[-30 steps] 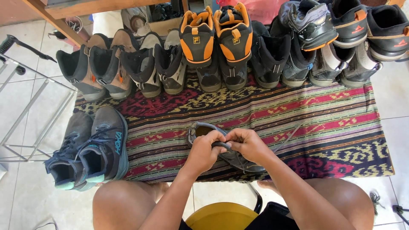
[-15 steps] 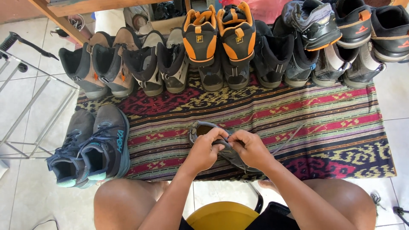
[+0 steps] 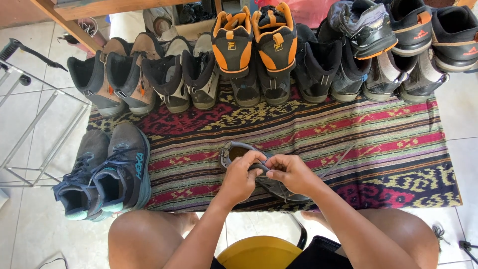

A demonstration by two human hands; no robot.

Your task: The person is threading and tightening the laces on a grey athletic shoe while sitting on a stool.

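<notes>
striped woven rug (image 3: 388,144) on tiled floor, row of boots (image 3: 259,55) along its far edge, teal sneakers (image 3: 107,174) at left. our left hand (image 3: 241,179) and right hand (image 3: 291,172) both pinch the grey shoe (image 3: 234,152) at mid-rug, lace (image 3: 338,162) trailing right.

The shoe (image 3: 234,152) under my fingers is grey with a brown inside. The rug (image 3: 378,134) across the middle of the frame is striped in red, magenta, green, black and yellow, with woven motifs. At lower left, my pair of sneakers (image 3: 107,174) is dark grey-blue with teal soles. At top centre, two boots (image 3: 254,42) are orange and black. The stool (image 3: 259,254) at the bottom is yellow.
</notes>
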